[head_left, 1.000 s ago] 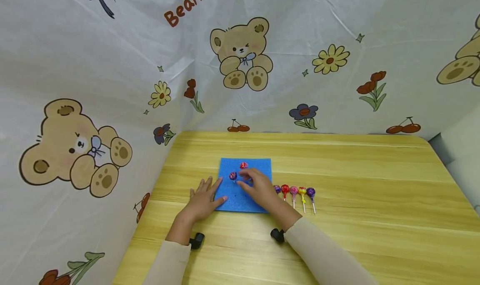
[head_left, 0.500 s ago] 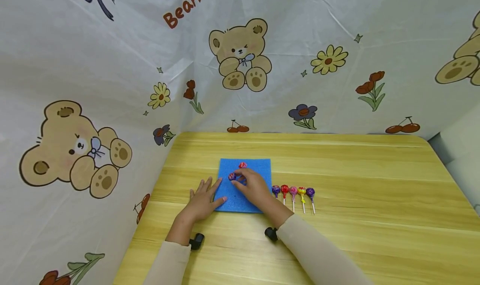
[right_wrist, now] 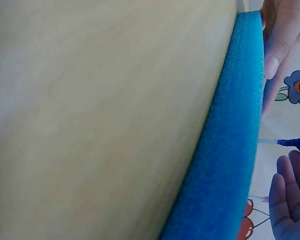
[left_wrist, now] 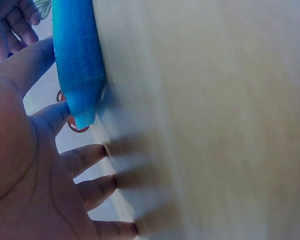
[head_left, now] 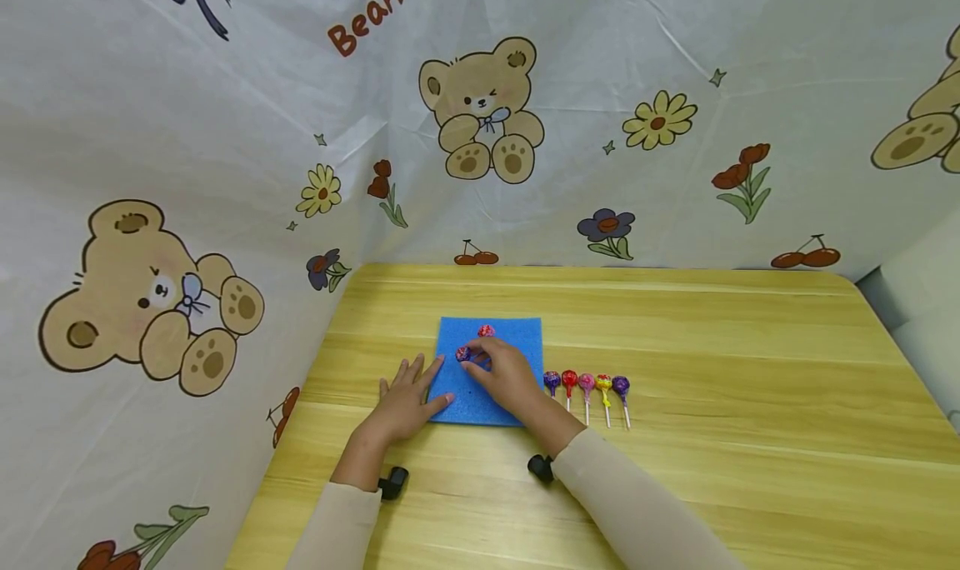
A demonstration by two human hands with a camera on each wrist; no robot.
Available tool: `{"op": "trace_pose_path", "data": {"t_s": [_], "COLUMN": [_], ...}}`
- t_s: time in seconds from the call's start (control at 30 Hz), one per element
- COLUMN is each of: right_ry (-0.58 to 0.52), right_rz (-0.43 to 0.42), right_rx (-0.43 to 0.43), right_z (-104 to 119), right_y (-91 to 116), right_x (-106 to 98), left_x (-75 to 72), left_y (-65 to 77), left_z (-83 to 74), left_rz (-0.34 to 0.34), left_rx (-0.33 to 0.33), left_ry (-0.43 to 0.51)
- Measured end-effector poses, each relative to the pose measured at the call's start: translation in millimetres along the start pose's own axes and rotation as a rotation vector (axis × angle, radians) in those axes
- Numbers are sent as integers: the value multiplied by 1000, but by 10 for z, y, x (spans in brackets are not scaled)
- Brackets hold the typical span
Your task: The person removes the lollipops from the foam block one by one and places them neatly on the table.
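Observation:
A blue foam board lies on the wooden table. My left hand is spread at its left edge; thumb and index finger rest on the foam, and the other fingertips touch the table. Over the board, my right hand pinches the dark purple wrapped head of a lollipop between thumb and index finger. In the right wrist view this lollipop's white stick stands in the foam. Behind the hand, a pink-red lollipop also stands in the board.
Right of the board lies a row of lollipops: purple, red, pink, yellow and another purple one. A bear-patterned cloth hangs behind and left of the wooden table.
My right hand has moved slightly left, and its loose thumb and index finger have closed onto the dark purple lollipop's head. The left hand has stayed in place.

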State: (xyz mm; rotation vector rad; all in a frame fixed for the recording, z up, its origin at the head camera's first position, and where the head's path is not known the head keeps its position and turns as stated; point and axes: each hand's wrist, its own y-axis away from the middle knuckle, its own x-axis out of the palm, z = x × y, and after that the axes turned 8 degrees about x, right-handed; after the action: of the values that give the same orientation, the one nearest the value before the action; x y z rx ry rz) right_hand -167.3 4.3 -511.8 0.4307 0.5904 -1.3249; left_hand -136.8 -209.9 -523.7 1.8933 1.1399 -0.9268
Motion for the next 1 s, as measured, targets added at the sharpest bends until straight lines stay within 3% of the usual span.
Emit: {"op": "trace_pose_path", "data": {"t_s": [0.53, 1.0], "right_ry": [-92, -150], "right_rz": [8, -22], "right_rx": [-16, 19], "right_z": [153, 110], "right_y": [56, 131], "right_x": [-180, -273], "left_x": [-10, -9], "left_y": [7, 8], "left_z": [-11, -13], "left_rz": [1, -1], "left_rx": [-4, -2], "left_ry": [2, 11]}}
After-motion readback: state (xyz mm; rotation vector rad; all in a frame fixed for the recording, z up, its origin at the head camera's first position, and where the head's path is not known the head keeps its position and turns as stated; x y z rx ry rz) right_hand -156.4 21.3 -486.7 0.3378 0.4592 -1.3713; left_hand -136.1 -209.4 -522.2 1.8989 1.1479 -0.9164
